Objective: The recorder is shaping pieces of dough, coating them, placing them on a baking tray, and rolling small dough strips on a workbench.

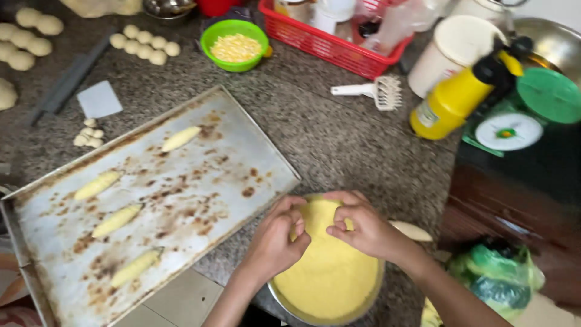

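A metal bowl (369, 300) full of yellow dough (330, 272) sits at the counter's near edge. Both hands are over its far rim. My left hand (278, 233) and my right hand (363, 224) pinch the dough between curled fingers, the fingertips nearly touching each other. To the left lies a stained metal baking tray (206, 181) with several corn-shaped yellow dough pieces (117, 220) laid out in a loose column.
A green bowl of corn kernels (235, 45), a red basket (330, 42), a white comb-like cutter (375, 92), a yellow squeeze bottle (454, 100) and a green kitchen scale (520, 121) stand behind. Round dough balls (145, 43) and a white scraper (98, 99) lie far left.
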